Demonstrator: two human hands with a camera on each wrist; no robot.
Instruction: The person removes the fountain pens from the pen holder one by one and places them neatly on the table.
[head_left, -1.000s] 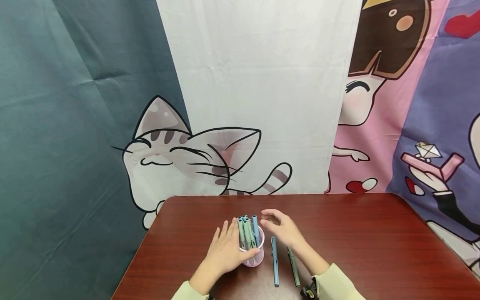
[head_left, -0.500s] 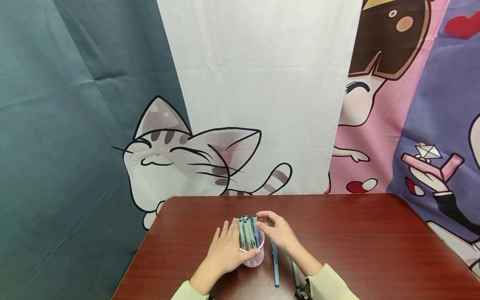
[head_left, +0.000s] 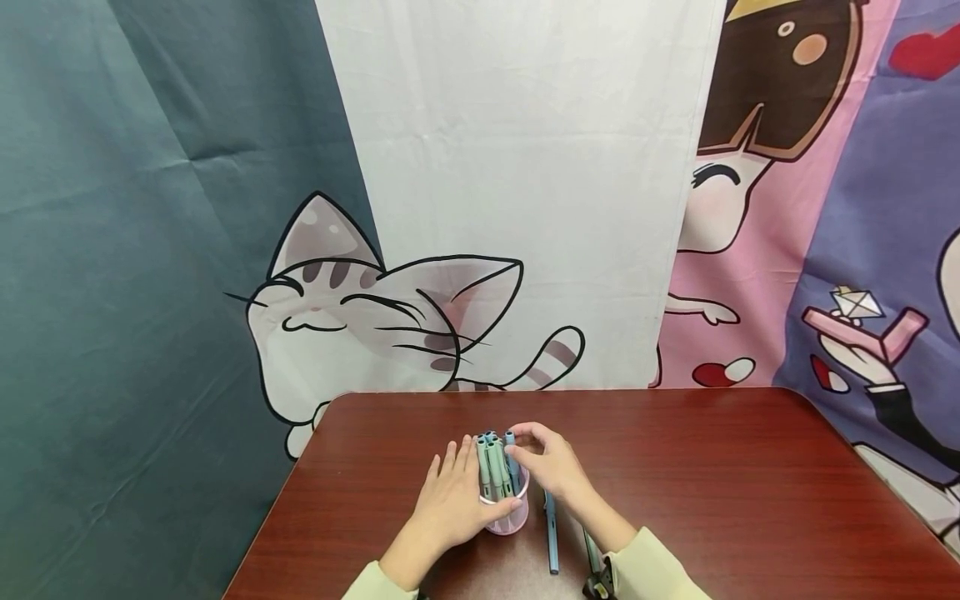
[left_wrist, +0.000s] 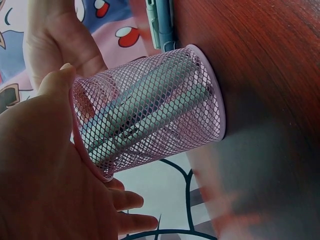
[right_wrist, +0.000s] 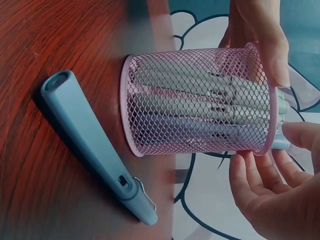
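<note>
A pink mesh pen holder stands upright on the table with several green pens and blue pens in it, caps up. My left hand lies against its left side, fingers straight, thumb along the near rim. From the right, my right hand pinches a blue pen near its cap end between thumb and fingers, the pen still inside the holder. In the right wrist view the thumb and fingertips are right at the blue cap.
Right of the holder, a loose blue pen lies on the red-brown wooden table. A loose green pen lies beyond it, partly covered by the right wrist. A cartoon-printed cloth hangs behind the table.
My right hand has moved left, from beside the holder to the blue pen, its fingers closing on it. The left hand and holder have stayed put.
</note>
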